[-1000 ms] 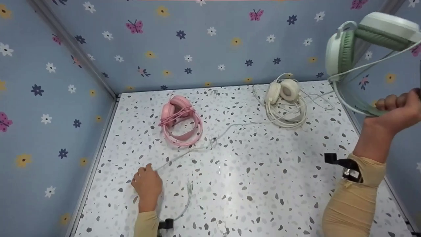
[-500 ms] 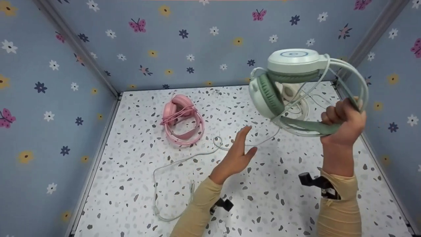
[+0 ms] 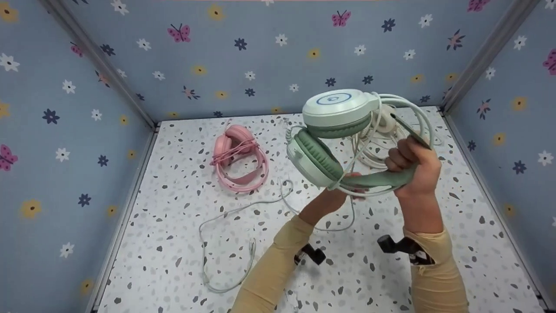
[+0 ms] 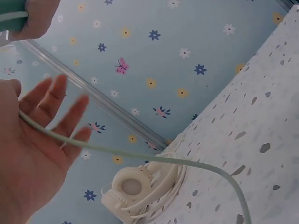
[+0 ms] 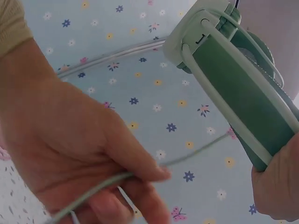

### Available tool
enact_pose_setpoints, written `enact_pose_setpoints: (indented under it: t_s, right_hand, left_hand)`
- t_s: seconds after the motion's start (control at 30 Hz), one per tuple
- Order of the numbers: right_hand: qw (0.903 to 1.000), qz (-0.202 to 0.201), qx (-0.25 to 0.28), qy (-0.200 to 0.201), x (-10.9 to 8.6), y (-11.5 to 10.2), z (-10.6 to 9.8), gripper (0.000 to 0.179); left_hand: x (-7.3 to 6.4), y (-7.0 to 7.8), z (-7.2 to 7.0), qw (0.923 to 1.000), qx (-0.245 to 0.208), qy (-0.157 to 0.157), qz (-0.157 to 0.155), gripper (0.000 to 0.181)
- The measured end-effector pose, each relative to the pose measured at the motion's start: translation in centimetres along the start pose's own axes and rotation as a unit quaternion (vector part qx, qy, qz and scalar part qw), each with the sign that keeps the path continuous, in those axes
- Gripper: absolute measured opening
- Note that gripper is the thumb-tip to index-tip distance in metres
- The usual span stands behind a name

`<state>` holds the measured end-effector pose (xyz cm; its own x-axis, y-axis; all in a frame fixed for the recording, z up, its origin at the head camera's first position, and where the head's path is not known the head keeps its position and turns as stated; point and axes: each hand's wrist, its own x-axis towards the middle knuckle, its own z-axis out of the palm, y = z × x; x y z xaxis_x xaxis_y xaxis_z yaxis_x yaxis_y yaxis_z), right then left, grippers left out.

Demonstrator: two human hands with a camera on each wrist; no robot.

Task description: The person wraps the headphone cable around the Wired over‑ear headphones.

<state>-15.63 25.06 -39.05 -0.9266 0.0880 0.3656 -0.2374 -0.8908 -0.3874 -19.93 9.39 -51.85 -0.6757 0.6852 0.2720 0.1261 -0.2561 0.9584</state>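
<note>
Green-and-white headphones [image 3: 339, 108] hang raised over the table in the head view, their cups toward the upper left. My right hand [image 3: 415, 167] grips their headband, fingers curled round the padded strap; part of this grip also shows in the right wrist view. Below the headband is my left hand [image 3: 330, 202], partly hidden by it. In the left wrist view the left hand's [image 4: 42, 154] fingers are spread and loosely bent, with the pale green cable [image 4: 140, 155] lying across the palm and passing by the thumb. That cable trails to the table in loops.
Pink headphones [image 3: 239, 186] with a bound cord lie on the speckled table [image 3: 173, 182], left of centre. White headphones [image 3: 369, 158] with a coiled cord lie at the back right, partly covered by the raised pair. Flower-patterned walls [image 3: 260, 61] stand on three sides.
The right hand has brought the green-and-white headphones leftward and down from the upper right. My left hand has left the cable's far stretch at the left and come under the headband.
</note>
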Motion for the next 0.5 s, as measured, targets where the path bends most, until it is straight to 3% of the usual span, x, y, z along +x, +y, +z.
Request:
enact_pose_setpoints:
  t_s: [0.07,0.13,0.2,0.3,0.4,0.5]
  right_hand:
    - [0.9982,-0.045,-0.031,0.026,0.5,-0.4,-0.3,0.047]
    - [0.9892,-0.104,-0.079,0.067,1.2,-1.0,-0.7,0.041]
    - [0.9727,-0.164,-0.123,0.109,1.9,-1.7,-1.3,0.030]
    - [0.9396,-0.224,-0.192,0.174,2.9,-2.9,-2.4,0.008]
    - [0.9152,-0.242,-0.235,0.220,3.3,-3.8,-3.8,0.007]
    - [0.9110,-0.223,-0.248,0.242,3.3,-4.6,-5.2,0.003]
  left_hand:
    - [-1.9,-0.1,0.3,0.9996,-0.002,0.013,-0.025,0.039]
    - [-3.7,-0.9,0.3,0.9985,0.029,0.042,-0.019,0.037]
    - [-5.5,-1.3,0.0,0.9942,0.074,0.078,-0.003,0.034]
    - [-7.9,-1.6,-0.7,0.9823,0.145,0.118,0.001,0.033]
    - [-9.7,-1.8,-1.9,0.9583,0.244,0.148,-0.015,0.033]
    - [-10.9,-2.1,-3.4,0.9152,0.348,0.199,-0.041,0.034]
